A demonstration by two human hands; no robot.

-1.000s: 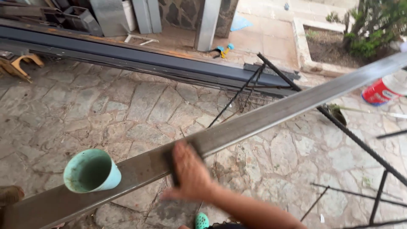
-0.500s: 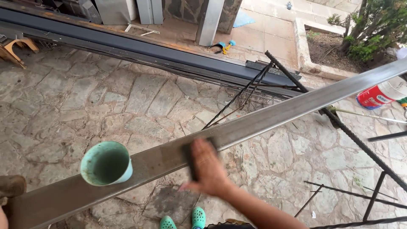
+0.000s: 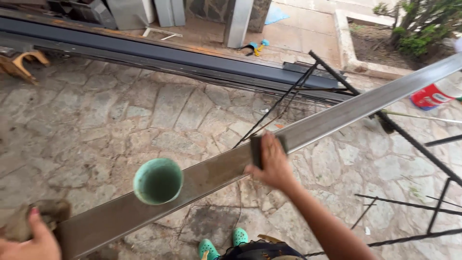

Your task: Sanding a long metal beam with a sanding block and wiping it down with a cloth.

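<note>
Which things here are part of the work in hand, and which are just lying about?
In use: metal beam; dark pad under the right hand; green cup on the beam; rag in the left hand.

Lying about: red bucket; dark beams; black frame; blue-yellow tool.
</note>
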